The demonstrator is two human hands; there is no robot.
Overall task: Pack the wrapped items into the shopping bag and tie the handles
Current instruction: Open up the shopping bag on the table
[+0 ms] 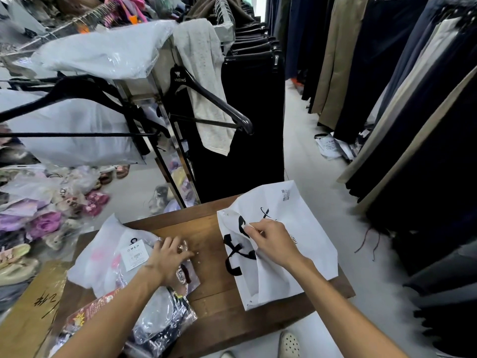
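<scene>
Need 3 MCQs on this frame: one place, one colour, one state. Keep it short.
1. The shopping bag lies:
A. on the table's right side
B. on the floor
C. on a hanger

2. The bag's print is:
A. red
B. black
C. green

3. The right hand is:
A. idle
B. tying handles
C. pinching the bag's edge

Answers:
1 A, it rests flat on the wooden table.
2 B, black marks on white.
3 C, fingers grip the edge while the left hand rests on a wrapped item.
</scene>
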